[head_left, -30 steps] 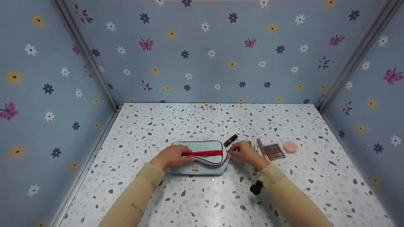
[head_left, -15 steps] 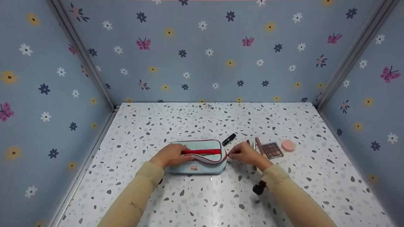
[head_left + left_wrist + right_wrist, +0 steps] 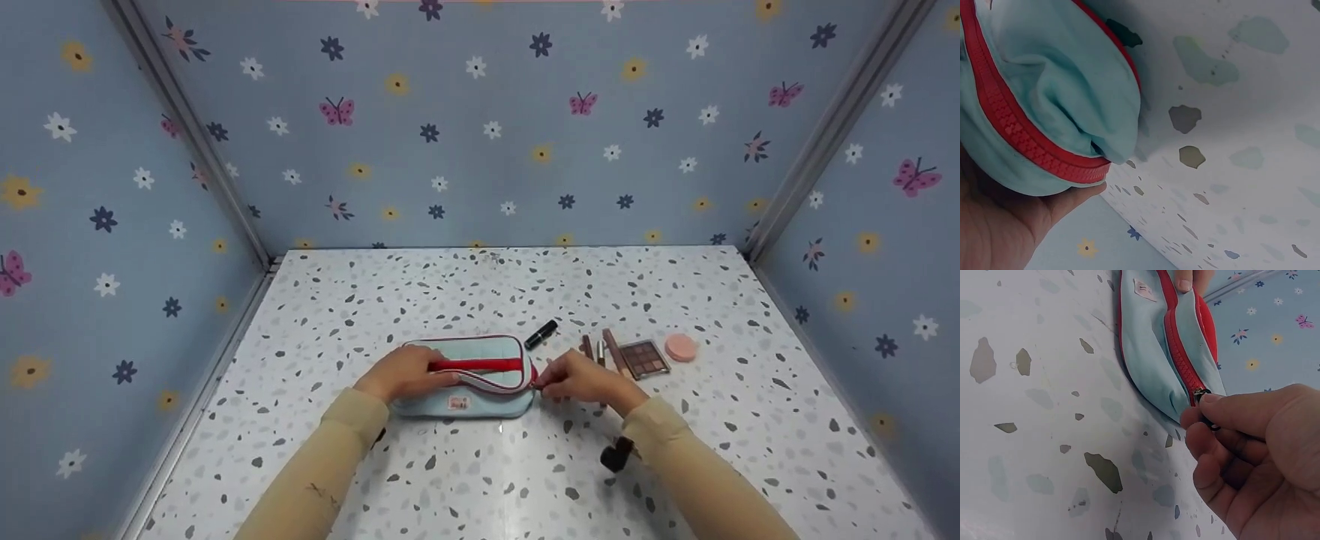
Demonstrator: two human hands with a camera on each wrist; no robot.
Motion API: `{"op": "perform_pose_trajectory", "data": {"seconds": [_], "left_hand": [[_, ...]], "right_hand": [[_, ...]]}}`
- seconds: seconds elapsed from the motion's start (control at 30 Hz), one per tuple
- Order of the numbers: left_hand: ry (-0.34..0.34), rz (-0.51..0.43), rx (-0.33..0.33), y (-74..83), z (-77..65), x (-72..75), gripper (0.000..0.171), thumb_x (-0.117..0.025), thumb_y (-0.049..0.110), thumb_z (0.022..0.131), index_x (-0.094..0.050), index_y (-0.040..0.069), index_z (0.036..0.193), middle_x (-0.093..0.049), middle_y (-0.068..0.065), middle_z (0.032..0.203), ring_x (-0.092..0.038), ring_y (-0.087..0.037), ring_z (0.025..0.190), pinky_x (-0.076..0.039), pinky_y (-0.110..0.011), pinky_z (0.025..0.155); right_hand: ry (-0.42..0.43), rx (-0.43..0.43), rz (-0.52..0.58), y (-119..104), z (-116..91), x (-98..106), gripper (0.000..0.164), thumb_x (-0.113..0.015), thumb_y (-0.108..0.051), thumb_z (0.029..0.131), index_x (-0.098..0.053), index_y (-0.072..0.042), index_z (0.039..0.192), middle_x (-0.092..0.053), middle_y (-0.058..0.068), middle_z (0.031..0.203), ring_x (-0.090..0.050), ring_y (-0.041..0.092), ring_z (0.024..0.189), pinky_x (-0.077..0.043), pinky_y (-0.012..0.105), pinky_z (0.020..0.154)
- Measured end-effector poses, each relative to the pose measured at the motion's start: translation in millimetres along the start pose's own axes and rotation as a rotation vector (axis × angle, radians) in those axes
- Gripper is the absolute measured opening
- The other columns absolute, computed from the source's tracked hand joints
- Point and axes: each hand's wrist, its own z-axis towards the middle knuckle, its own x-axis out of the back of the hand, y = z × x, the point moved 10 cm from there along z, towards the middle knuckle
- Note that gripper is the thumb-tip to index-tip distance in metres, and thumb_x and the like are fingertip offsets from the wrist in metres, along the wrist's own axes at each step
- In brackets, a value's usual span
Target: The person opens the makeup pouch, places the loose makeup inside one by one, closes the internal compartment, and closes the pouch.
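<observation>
A light blue zipped pouch (image 3: 480, 347) with red piping and a red strap (image 3: 480, 365) lies on the table. My left hand (image 3: 405, 373) grips its left part, fingers at the strap and thumb along the front of the lid. In the left wrist view, the palm (image 3: 999, 225) lies against the pouch's side, beside meshed red zipper teeth (image 3: 1027, 138). My right hand (image 3: 581, 377) is at the pouch's right end. In the right wrist view, its thumb and forefinger pinch a dark metal zipper pull (image 3: 1202, 395), with joined red teeth (image 3: 1176, 343) behind it.
Behind the right hand lie a black tube (image 3: 541, 334), brown and silver slim sticks (image 3: 613, 349), an eyeshadow palette (image 3: 643, 359) and a round pink case (image 3: 681, 347). Flower-patterned walls (image 3: 480, 150) enclose the speckled table (image 3: 450, 480) at the back and sides.
My right hand has moved slightly toward the front, round the pouch's right end, with its fingers at the zipper pull. My left hand keeps its place on the pouch.
</observation>
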Motion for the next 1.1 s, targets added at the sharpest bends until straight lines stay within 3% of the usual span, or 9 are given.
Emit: {"op": "perform_pose_trajectory", "data": {"seconds": [0.3, 0.6, 0.83, 1.1], "left_hand": [[-0.002, -0.003, -0.009, 2.9, -1.7, 0.3, 0.043, -0.068, 0.057, 0.101, -0.08, 0.017, 0.109, -0.073, 0.004, 0.093, -0.058, -0.016, 0.08, -0.051, -0.039, 0.083], [0.005, 0.014, -0.004, 1.0, 0.4, 1.6, 0.047, -0.067, 0.058, 0.102, -0.081, 0.015, 0.113, -0.075, 0.003, 0.097, -0.058, -0.016, 0.082, -0.052, -0.04, 0.085], [0.021, 0.019, -0.019, 3.4, 1.1, 1.4, 0.044, -0.067, 0.057, 0.102, -0.08, 0.015, 0.106, -0.071, 0.003, 0.088, -0.056, -0.017, 0.078, -0.049, -0.039, 0.081], [0.025, -0.014, -0.014, 3.9, -0.2, 0.6, 0.042, -0.067, 0.056, 0.102, -0.078, 0.015, 0.102, -0.065, 0.003, 0.082, -0.053, -0.017, 0.075, -0.046, -0.038, 0.076]], "right_hand": [[-0.05, 0.001, -0.015, -8.5, -1.3, -18.9, 0.017, -0.076, -0.004, 0.097, -0.083, -0.002, 0.113, -0.083, 0.009, 0.095, -0.071, 0.007, 0.076, -0.058, 0.023, 0.072], [-0.051, 0.066, -0.018, -20.0, 0.2, -32.8, 0.02, -0.077, -0.001, 0.096, -0.081, 0.003, 0.115, -0.082, 0.014, 0.096, -0.07, 0.006, 0.077, -0.057, 0.02, 0.07], [-0.049, 0.047, -0.045, -22.5, 1.8, -40.3, 0.021, -0.075, -0.004, 0.099, -0.081, -0.002, 0.118, -0.08, 0.005, 0.093, -0.067, 0.009, 0.076, -0.054, 0.022, 0.069], [-0.039, 0.102, -0.053, -37.4, 4.8, -52.6, 0.02, -0.075, -0.002, 0.098, -0.081, 0.002, 0.117, -0.081, 0.01, 0.093, -0.066, 0.006, 0.074, -0.053, 0.019, 0.068]]}}
